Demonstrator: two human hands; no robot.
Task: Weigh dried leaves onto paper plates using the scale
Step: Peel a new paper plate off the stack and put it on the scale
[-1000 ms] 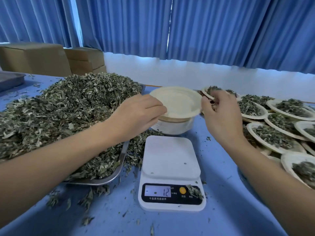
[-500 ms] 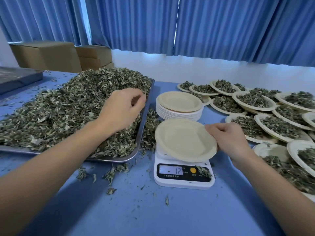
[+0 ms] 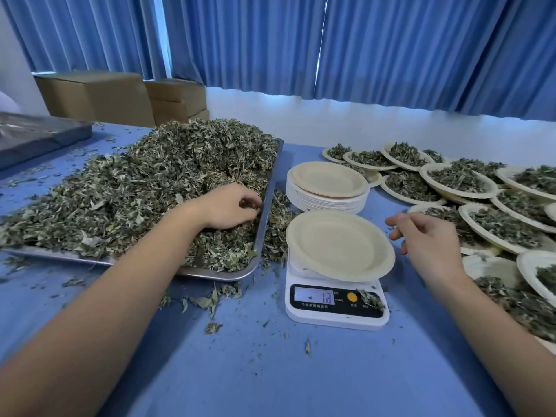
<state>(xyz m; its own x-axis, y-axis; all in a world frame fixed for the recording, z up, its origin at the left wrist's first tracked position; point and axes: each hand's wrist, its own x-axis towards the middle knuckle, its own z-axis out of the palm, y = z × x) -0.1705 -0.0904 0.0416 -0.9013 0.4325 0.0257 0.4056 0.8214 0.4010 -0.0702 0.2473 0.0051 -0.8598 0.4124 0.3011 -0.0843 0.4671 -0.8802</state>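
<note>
An empty paper plate (image 3: 338,245) lies on the white digital scale (image 3: 335,305), overhanging its platform. A big heap of dried leaves (image 3: 144,188) fills a metal tray (image 3: 228,275) on the left. My left hand (image 3: 230,210) is in the heap near the tray's right edge, fingers curled around a clump of leaves. My right hand (image 3: 421,236) hovers just right of the plate, fingers loosely bent, apart from its rim and holding nothing. A stack of empty plates (image 3: 328,188) stands behind the scale.
Several leaf-filled plates (image 3: 457,182) crowd the table's right side. Loose leaves litter the blue tablecloth (image 3: 270,371) around the tray and scale. Cardboard boxes (image 3: 99,97) and a grey tray (image 3: 39,136) sit at the back left, before blue curtains.
My right hand let go of the plate, now resting on the scale, and drew slightly right. My left hand dropped into the leaf heap and closed on leaves.
</note>
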